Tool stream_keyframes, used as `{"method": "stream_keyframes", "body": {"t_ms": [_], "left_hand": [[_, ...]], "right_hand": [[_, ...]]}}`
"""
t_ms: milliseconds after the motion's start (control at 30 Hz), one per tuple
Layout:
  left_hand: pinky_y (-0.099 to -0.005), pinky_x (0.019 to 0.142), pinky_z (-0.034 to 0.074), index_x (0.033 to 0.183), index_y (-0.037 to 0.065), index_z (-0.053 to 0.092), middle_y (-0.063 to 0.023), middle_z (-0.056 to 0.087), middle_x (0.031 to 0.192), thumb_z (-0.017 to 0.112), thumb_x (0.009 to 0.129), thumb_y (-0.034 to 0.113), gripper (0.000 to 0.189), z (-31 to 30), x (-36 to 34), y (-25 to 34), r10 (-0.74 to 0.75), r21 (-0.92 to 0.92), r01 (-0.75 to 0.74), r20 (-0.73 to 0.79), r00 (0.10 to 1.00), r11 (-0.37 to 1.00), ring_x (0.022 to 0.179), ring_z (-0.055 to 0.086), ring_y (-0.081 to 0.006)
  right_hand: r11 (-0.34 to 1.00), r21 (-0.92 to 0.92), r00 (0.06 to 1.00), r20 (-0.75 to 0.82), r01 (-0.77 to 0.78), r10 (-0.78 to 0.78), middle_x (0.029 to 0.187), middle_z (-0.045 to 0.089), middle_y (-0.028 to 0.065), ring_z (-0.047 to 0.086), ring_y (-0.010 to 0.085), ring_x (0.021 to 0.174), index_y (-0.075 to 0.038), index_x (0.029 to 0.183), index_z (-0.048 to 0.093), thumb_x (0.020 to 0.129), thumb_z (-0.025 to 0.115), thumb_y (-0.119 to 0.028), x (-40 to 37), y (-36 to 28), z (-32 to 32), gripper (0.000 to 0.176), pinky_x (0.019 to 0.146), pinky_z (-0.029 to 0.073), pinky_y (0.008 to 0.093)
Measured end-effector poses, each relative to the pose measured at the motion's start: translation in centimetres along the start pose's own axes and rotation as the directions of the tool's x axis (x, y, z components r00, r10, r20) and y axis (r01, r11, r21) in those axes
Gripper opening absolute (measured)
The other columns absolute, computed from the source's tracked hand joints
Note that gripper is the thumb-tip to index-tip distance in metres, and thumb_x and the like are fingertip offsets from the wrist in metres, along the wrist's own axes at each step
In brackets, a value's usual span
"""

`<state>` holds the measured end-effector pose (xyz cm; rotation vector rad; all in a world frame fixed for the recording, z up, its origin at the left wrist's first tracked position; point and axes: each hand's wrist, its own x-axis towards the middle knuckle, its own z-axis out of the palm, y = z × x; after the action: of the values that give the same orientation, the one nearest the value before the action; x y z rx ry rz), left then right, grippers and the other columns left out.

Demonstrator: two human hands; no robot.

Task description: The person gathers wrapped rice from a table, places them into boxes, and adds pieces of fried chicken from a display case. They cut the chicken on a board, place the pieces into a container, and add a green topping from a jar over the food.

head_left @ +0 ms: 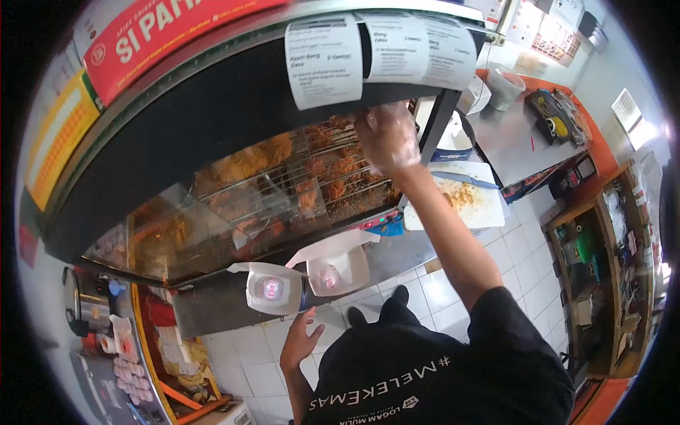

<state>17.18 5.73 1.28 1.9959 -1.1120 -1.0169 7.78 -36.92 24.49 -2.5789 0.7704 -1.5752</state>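
Note:
My right hand (pixel 386 136), in a clear plastic glove, reaches into the glass warming cabinet (pixel 212 134) and rests on the wire rack among pieces of fried chicken (pixel 333 185). Whether its fingers hold a piece is hidden. My left hand (pixel 297 341) hangs lower down with the fingers spread and nothing in it, just under an open white takeaway box (pixel 273 287). A second open white box (pixel 338 269) sits beside the first on the steel ledge below the cabinet.
Printed order slips (pixel 323 60) hang from the cabinet's top edge. To the right lie a white cutting board (pixel 489 209) covered in crumbs and a steel counter (pixel 506 142) bearing a plastic tub (pixel 506 88). A steel urn (pixel 85 306) stands at left, wooden shelves (pixel 602 283) at right.

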Motion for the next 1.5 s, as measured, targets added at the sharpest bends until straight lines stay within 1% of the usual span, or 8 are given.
{"method": "stream_keyframes", "body": {"t_ms": [267,567,700,733,1000,1167,1333,1500], "left_hand": [[-0.0424,0.099,0.052,0.147,0.009,0.049,-0.0165,0.062,0.134,0.076,0.093,0.023,0.062,0.1,0.7,1.8,0.028,0.021,-0.029,0.033,0.999,0.999,0.115,0.065,-0.0301],[-0.0416,0.099,0.052,0.145,0.004,0.051,-0.0186,0.061,0.135,0.077,0.091,0.022,0.062,0.1,-0.1,2.0,-0.04,0.05,0.037,0.055,0.998,0.998,0.116,0.065,-0.0321],[-0.042,0.1,0.052,0.144,0.002,0.05,-0.0203,0.06,0.135,0.076,0.092,0.022,0.062,-0.3,-0.3,1.8,-0.062,0.125,0.053,0.07,0.996,0.991,0.116,0.065,-0.0335],[-0.042,0.1,0.052,0.144,0.001,0.05,-0.0207,0.06,0.136,0.075,0.092,0.022,0.061,-0.4,-0.3,1.9,-0.068,0.148,0.056,0.075,0.995,0.987,0.117,0.065,-0.0338],[-0.0412,0.101,0.051,0.143,0.002,0.052,-0.0216,0.059,0.138,0.074,0.093,0.021,0.058,-1.1,-1.2,3.1,-0.058,0.17,0.059,-0.005,0.998,0.984,0.117,0.065,-0.0334],[-0.0412,0.099,0.053,0.147,0.007,0.049,-0.0173,0.059,0.136,0.073,0.095,0.02,0.058,0.8,-1.8,2.9,-0.089,0.136,0.077,0.091,0.992,0.988,0.119,0.063,-0.0291],[-0.0417,0.104,0.05,0.148,0.007,0.048,-0.018,0.058,0.136,0.072,0.096,0.019,0.059,3.4,-1.6,1.0,-0.057,0.059,0.047,0.184,0.981,0.997,0.119,0.063,-0.0311],[-0.043,0.107,0.047,0.148,0.007,0.047,-0.02,0.057,0.136,0.069,0.097,0.025,0.058,3.6,-0.7,2.1,-0.046,0.036,0.038,0.224,0.974,0.999,0.12,0.061,-0.0342]], "right_hand": [[0.874,0.47,0.956,-0.178,-0.124,0.232,0.123,0.068,0.0197,0.064,0.0331,0.12,0.0,0.119,0.067,0.09,0.067,-0.002,-6.0,-3.0,-8.1,0.029,0.104,0.048,0.0397],[0.523,0.671,0.553,-0.197,-0.527,0.81,0.126,0.068,0.0135,0.063,0.0222,0.118,0.001,0.123,0.068,0.099,0.064,-0.012,-21.0,9.3,-12.9,0.028,0.104,0.05,0.0364],[0.793,0.29,0.733,-0.305,-0.536,0.608,0.121,0.065,0.0168,0.064,0.0274,0.114,-0.001,0.122,0.067,0.094,0.067,-0.004,-25.6,17.8,-7.6,0.029,0.1,0.051,0.0386],[0.816,-0.139,0.827,-0.137,-0.56,0.545,0.124,0.062,0.0198,0.062,0.035,0.116,-0.004,0.126,0.065,0.09,0.066,0.001,-26.9,19.3,-7.0,0.036,0.102,0.049,0.0439],[0.939,-0.224,0.954,0.088,-0.262,0.287,0.138,0.057,0.0214,0.052,0.0406,0.13,-0.012,0.141,0.055,0.087,0.071,-0.003,-34.0,20.9,-3.0,0.057,0.11,0.044,0.0501],[0.927,0.047,0.917,0.174,-0.371,0.358,0.127,0.063,0.0201,0.062,0.0377,0.119,-0.008,0.131,0.059,0.093,0.071,-0.009,-22.7,10.0,-6.5,0.04,0.099,0.052,0.0468],[0.939,0.344,0.997,0.077,-0.018,-0.009,0.125,0.067,0.0157,0.065,0.0285,0.116,-0.001,0.127,0.066,0.096,0.066,-0.002,-8.0,-1.8,-8.4,0.031,0.099,0.051,0.0382],[0.983,0.052,0.963,0.199,0.174,-0.181,0.125,0.066,0.016,0.065,0.0294,0.114,-0.001,0.129,0.064,0.095,0.066,-0.002,-0.3,-2.7,-0.9,0.034,0.098,0.051,0.0384]]}}
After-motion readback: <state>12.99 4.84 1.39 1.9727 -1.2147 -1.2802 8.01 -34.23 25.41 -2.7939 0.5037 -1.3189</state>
